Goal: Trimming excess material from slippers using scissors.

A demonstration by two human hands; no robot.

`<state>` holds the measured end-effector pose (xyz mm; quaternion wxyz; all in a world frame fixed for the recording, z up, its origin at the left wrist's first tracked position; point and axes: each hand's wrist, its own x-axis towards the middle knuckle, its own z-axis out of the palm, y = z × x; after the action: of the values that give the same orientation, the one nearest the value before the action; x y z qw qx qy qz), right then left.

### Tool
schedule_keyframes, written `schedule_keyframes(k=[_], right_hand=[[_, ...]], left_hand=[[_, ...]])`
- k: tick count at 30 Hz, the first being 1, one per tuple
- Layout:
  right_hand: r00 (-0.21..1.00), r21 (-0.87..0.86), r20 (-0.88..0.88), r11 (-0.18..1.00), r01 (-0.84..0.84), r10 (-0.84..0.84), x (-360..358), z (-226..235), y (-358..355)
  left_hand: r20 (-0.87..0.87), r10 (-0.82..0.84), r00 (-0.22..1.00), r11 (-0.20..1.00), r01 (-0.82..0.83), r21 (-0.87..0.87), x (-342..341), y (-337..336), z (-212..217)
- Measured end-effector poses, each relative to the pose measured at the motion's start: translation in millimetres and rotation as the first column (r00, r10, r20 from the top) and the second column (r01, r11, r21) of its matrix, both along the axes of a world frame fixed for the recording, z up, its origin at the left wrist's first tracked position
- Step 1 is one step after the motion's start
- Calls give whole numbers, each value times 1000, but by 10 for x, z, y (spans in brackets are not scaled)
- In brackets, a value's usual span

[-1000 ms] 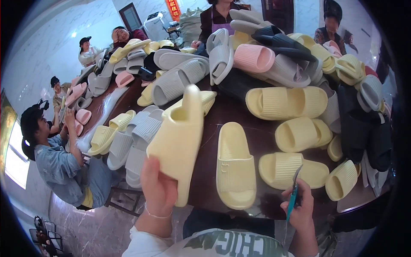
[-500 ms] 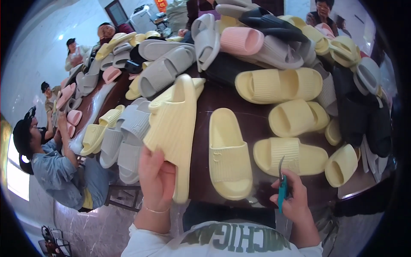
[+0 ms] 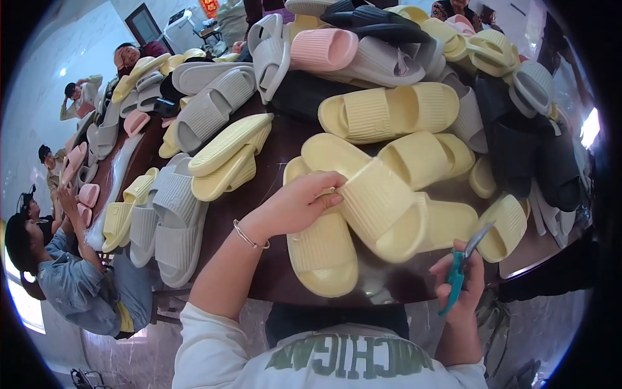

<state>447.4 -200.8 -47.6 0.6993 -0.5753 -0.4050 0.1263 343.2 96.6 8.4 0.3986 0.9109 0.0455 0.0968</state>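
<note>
My left hand (image 3: 295, 204) pinches the strap edge of a pale yellow slide slipper (image 3: 382, 211), its upper side facing up. That slipper lies slanted across a second yellow slipper (image 3: 322, 256) on the table and hides part of it; whether the two touch I cannot tell. It also covers part of another yellow slipper (image 3: 453, 223) to its right. My right hand (image 3: 470, 288) is closed around teal-handled scissors (image 3: 457, 275) near the table's front edge. Their curved metal blades point up and to the right, towards a yellow slipper (image 3: 502, 230).
Across the dark red table (image 3: 249, 266) lie many slippers: grey pairs (image 3: 178, 236) at left, a pink one (image 3: 324, 50) at the back, black ones (image 3: 518, 149) at right. A person in a denim shirt (image 3: 71, 285) sits at the left side; other people are farther back.
My left hand has brought the yellow slipper rightwards from its raised, edge-on position and turned its upper side up. My right hand with the scissors has shifted slightly right. The view has moved too.
</note>
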Motion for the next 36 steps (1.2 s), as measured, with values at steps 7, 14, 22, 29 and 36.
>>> schedule_keyframes(k=[7,14,22,29,36], right_hand=[[995,-67,-45,994,91,-94,43,-123,-99],[987,-113,-139,991,71,-87,-41,79,24],[953,-228,302,968,104,-31,110,82,43],[807,-334,590,899,285,-36,-45,365,257],[709,-267,689,857,441,-149,9,381,161]], left_hand=[[-125,-44,991,984,64,165,-16,-41,-120],[-239,-86,967,847,-56,-528,40,58,-223],[206,598,774,300,22,-954,-344,-514,155],[294,687,664,389,6,-921,-545,-848,-19],[391,685,615,509,-20,-860,-574,-870,-252]])
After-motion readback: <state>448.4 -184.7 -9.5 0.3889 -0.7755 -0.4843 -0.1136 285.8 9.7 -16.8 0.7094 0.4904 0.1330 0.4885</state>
